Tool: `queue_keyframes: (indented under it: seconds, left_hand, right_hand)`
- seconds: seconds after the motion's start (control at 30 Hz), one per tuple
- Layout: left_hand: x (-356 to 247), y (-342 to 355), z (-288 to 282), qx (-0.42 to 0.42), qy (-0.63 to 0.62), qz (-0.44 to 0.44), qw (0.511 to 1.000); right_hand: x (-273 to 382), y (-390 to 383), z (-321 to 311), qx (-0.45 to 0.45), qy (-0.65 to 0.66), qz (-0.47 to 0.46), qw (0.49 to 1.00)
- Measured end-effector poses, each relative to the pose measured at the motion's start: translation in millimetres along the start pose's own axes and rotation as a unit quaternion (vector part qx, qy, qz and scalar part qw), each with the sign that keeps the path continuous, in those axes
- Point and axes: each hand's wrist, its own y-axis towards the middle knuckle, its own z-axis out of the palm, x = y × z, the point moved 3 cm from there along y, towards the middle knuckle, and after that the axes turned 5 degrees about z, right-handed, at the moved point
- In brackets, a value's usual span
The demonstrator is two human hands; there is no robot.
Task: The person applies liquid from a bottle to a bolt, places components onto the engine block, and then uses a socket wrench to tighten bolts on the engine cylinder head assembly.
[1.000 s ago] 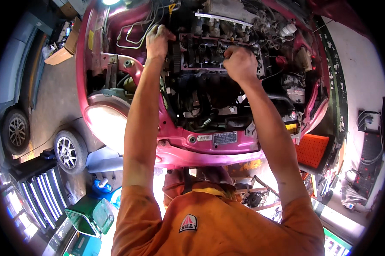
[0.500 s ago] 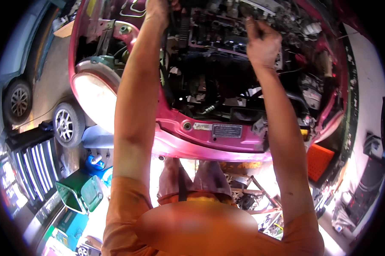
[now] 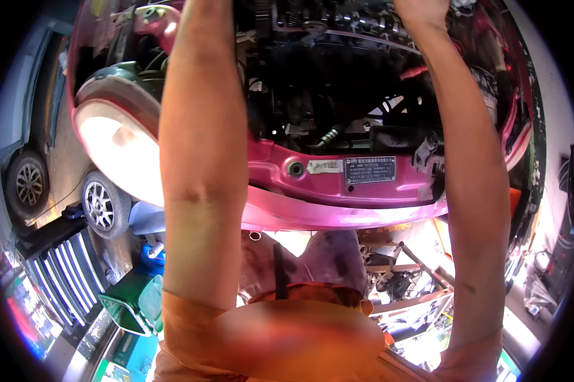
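Note:
Both my arms stretch forward over the open engine bay of a pink car. My right hand (image 3: 422,14) is cut by the top edge, over the right side of the dark engine (image 3: 357,41); its fingers lie outside the picture, so what they touch cannot be seen. Only the forearm of my left arm shows, running out past the top edge left of the engine, and that hand is out of sight. Nearest me is the car's pink front crossmember (image 3: 268,167) with a grey data plate (image 3: 369,170). A large headlight (image 3: 117,140) sits at the left.
On the left floor stand a loose wheel (image 3: 103,205), a dark slatted grille (image 3: 67,274) and a green bin (image 3: 127,312). Another vehicle's wheel (image 3: 27,183) is farther left. A metal frame (image 3: 420,299) with parts lies low at the right.
The view has shifted, so the car's front sits higher and farther right. My left hand has passed out at the top; my right hand, whose bent fingers showed before, is now mostly cut off.

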Motion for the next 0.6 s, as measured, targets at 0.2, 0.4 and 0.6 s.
queue_keyframes:
  seconds: [0.2, 0.4, 0.6]
  left_hand:
    - [3.3, -8.3, -0.9, 0.030, -0.007, 0.030, 0.999]
    - [1.7, -12.8, -7.1, 0.043, -0.007, 0.047, 0.998]
    - [0.8, -17.4, -8.5, 0.056, -0.010, 0.058, 0.997]
  right_hand:
    - [12.8, 2.2, -7.3, -0.035, -0.029, 0.011, 0.999]
    - [15.4, 3.1, -5.8, -0.042, -0.057, 0.003, 0.997]
    - [19.9, 3.1, -6.0, -0.039, -0.057, 0.039, 0.997]
